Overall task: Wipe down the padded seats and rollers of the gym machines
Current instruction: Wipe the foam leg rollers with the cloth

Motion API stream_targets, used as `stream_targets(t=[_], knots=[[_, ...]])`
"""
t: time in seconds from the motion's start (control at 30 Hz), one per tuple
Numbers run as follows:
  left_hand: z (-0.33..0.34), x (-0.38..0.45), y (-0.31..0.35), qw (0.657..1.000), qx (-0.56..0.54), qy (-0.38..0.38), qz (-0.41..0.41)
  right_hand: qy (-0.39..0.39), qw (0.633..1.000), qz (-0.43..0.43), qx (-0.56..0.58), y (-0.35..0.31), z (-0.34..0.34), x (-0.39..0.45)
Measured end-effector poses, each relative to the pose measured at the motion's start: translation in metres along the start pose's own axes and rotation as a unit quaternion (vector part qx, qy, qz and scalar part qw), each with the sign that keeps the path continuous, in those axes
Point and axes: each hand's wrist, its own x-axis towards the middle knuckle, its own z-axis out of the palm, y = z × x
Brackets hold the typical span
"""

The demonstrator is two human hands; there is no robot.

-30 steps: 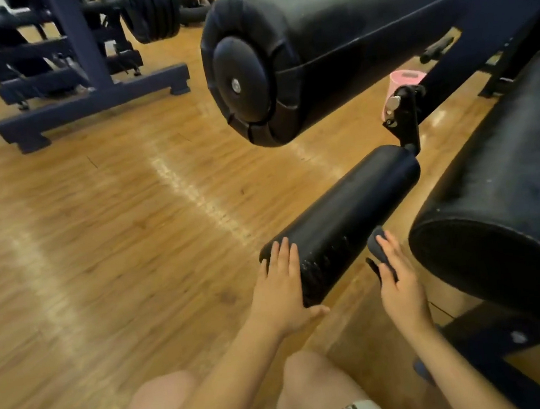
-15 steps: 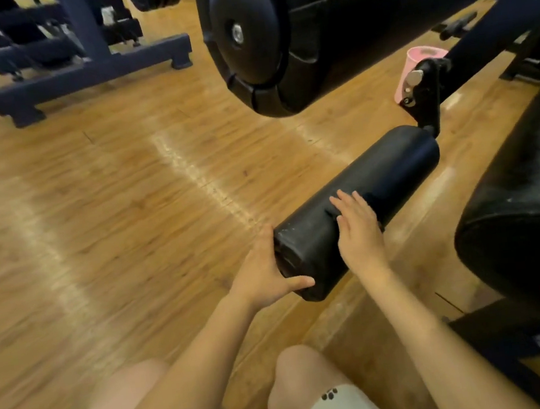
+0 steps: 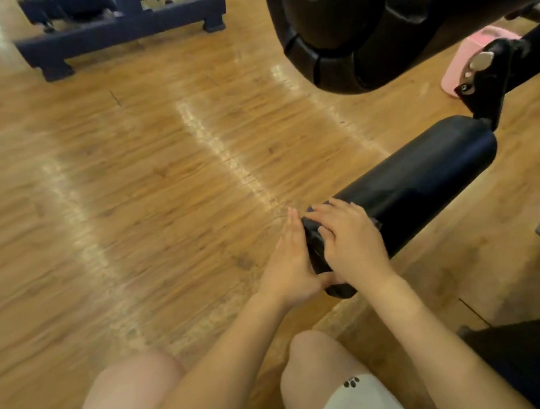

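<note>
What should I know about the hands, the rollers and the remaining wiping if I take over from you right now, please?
Left hand: flat against the near end of the lower roller, steadying it.
Right hand: on top of that end, pressing a dark cloth that barely shows at the fingertips.
Upper roller hangs above, untouched now.
Done: cannot tell from here.
Left: rest of the lower roller, other pads.

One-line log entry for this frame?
left hand: flat on roller end | right hand: pressing cloth on lower roller | step: wiping
</note>
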Motion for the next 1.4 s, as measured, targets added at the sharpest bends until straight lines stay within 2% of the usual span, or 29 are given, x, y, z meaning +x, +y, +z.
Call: stream_targets(t=[0.07,0.13,0.27,0.3,0.37,0.47,0.57,0.63,0.73,0.83,0.9,1.0,1.07,1.1,1.13,1.2,1.3,1.4], knots=[[0.001,0.000,0.000,1.000,-0.003,0.001,0.000,-0.024,0.998,-0.032,0.038,-0.002,0.000,-0.011],[0.001,-0.001,0.001,1.000,0.000,0.003,0.002,-0.011,0.998,-0.027,0.056,0.018,-0.004,-0.007],[0.000,-0.004,0.003,1.000,0.016,0.015,0.016,0.046,0.984,0.142,0.094,0.071,-0.026,0.018],[0.000,-0.004,0.004,0.999,0.022,0.015,0.020,0.057,0.982,0.160,0.087,0.075,-0.028,0.021],[-0.001,-0.003,0.006,0.999,0.031,0.016,0.022,0.064,0.988,0.127,0.051,0.062,-0.021,0.020],[-0.001,-0.003,0.007,0.999,0.035,0.010,0.034,0.025,0.998,-0.003,0.057,0.025,-0.001,-0.008],[-0.001,-0.003,0.008,0.999,0.036,0.008,0.032,0.016,0.994,-0.041,0.098,0.026,0.003,-0.030],[-0.001,-0.005,0.008,0.998,0.046,0.018,0.025,0.044,0.992,0.009,0.116,0.052,-0.002,-0.026],[-0.001,-0.006,0.007,0.998,0.059,0.015,0.027,0.088,0.978,0.128,0.138,0.088,-0.018,-0.005],[-0.002,-0.005,0.011,0.998,0.060,0.001,0.033,0.113,0.970,0.167,0.135,0.090,-0.016,0.007],[0.000,-0.003,0.011,0.997,0.067,0.002,0.040,0.125,0.976,0.122,0.129,0.069,-0.002,-0.005],[0.000,-0.002,0.010,0.996,0.064,-0.004,0.058,0.116,0.987,-0.013,0.111,0.044,0.021,-0.042],[-0.001,-0.002,0.010,0.997,0.049,-0.012,0.058,0.103,0.986,-0.086,0.104,0.056,0.024,-0.052],[-0.002,-0.002,0.011,0.997,0.043,-0.013,0.056,0.104,0.985,-0.092,0.107,0.067,0.021,-0.048],[-0.003,-0.002,0.011,0.998,0.042,-0.013,0.053,0.115,0.984,-0.069,0.116,0.079,0.017,-0.041],[-0.004,-0.002,0.011,0.997,0.052,-0.009,0.049,0.155,0.977,0.039,0.142,0.104,0.005,-0.018],[0.000,-0.006,0.013,0.996,0.080,0.009,0.049,0.184,0.948,0.187,0.178,0.140,-0.019,0.016],[0.003,-0.006,0.018,0.988,0.133,0.030,0.078,0.190,0.936,0.242,0.172,0.150,-0.032,0.036]])
